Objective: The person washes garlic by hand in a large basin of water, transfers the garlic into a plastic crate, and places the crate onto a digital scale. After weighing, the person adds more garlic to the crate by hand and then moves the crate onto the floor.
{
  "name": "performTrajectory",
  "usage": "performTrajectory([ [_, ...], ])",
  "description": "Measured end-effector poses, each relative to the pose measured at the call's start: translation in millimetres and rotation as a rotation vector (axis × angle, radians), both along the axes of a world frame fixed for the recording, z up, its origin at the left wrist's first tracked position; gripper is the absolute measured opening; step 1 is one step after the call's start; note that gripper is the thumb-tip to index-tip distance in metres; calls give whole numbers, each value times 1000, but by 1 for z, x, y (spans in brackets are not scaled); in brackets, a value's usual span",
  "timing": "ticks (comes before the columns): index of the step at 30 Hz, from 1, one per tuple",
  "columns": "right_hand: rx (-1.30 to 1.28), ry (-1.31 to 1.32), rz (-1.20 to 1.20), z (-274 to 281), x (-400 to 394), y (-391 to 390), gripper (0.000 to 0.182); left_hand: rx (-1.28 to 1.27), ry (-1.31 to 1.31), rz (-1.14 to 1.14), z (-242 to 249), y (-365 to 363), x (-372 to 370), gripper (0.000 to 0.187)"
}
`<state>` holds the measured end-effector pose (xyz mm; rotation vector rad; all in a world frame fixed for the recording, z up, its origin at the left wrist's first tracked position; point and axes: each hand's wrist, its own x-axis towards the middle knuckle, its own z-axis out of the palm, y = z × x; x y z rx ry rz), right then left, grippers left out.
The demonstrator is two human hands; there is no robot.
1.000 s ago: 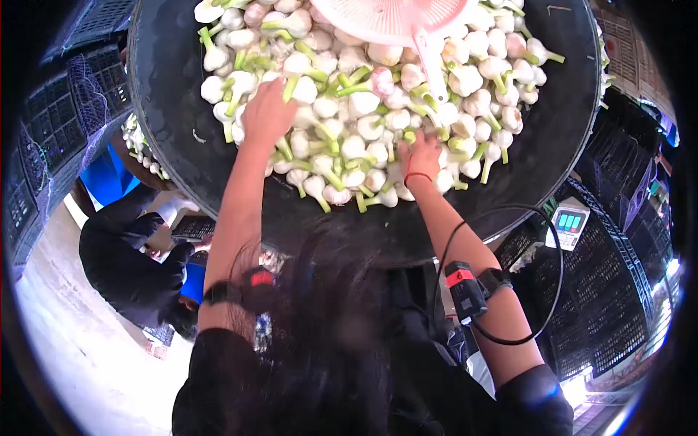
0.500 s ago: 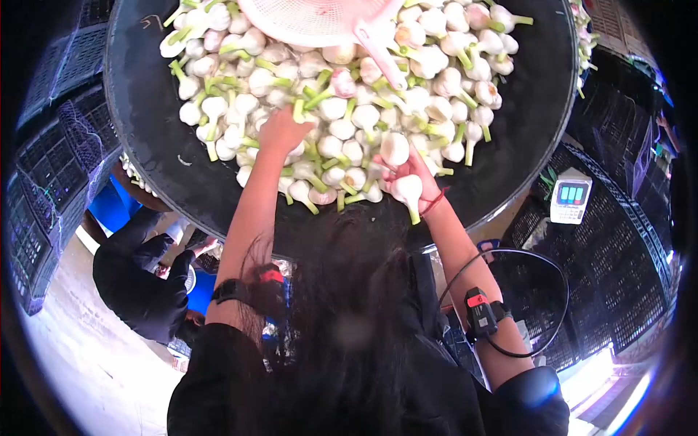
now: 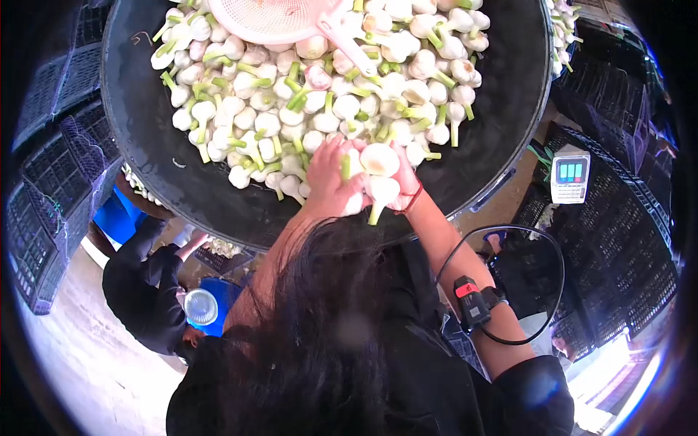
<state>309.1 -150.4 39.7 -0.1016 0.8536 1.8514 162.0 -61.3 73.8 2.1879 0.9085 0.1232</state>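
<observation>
My left hand (image 3: 331, 178) is closed around a garlic bulb (image 3: 350, 166) with a short green stem, at the near edge of the heap. Right beside it, my right hand (image 3: 406, 176) cradles white garlic bulbs (image 3: 380, 159), one with its pale stem pointing down toward me. Both hands meet around this bunch, and some fingers are hidden behind it. Trimmed garlic (image 3: 265, 123) with green stem stubs lies heaped in front of them on a large round black tray (image 3: 142, 145).
A pink plastic strainer (image 3: 273, 25) rests on the heap at the far side. To the right stands a white digital scale (image 3: 570, 176) near black crates (image 3: 611, 240). At lower left another person (image 3: 142, 291) works beside a blue container (image 3: 225, 291).
My left hand has moved from the heap toward me and to the right, bringing a garlic bulb against those in my right hand. The view has shifted slightly.
</observation>
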Motion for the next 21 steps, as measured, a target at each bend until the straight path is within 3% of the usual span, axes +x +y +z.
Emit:
performTrajectory([
  [1, -3, -130, 70, 5, 3, -7, 72, -456, -94, 233, -26, -13, 2, 50],
  [2, -167, -167, 55, 16, 4, -8, 70, -911, -191, 467, -53, -23, 3, 51],
  [4, -71, -152, -44, 24, 9, -10, 66, -1298, -439, 846, 35, 30, 14, 53],
  [5, -56, -182, -58, 25, 14, -14, 62, -1087, -330, 931, -21, 32, -3, 55],
  [7, 9, -215, -112, 36, 24, -16, 62, -1051, -70, 1037, -71, 51, 6, 56],
  [9, 13, -310, -157, 43, 32, -27, 62, -1061, -184, 1175, -161, 79, 12, 49],
  [10, 70, -191, -184, 40, 39, -39, 66, -1050, -221, 1304, -156, 84, 28, 45],
  [12, -81, -215, -190, 55, 44, -52, 69, -895, -297, 1195, -161, 78, 21, 42],
  [13, -311, -250, -162, 61, 44, -54, 70, -874, -302, 1198, -159, 77, 11, 42],
  [14, -24, -173, -211, 54, 45, -66, 70, -973, -317, 1131, -139, 74, 1, 33],
  [16, 204, -160, -255, 51, 46, -77, 69, -1058, -305, 1069, -95, 60, -26, 25],
  [20, 80, -309, -194, 57, 45, -98, 61, -1517, -643, 1040, -26, 70, -70, 22],
  [21, 79, -306, -199, 61, 46, -102, 61, -1498, -602, 1071, -15, 74, -73, 23],
])
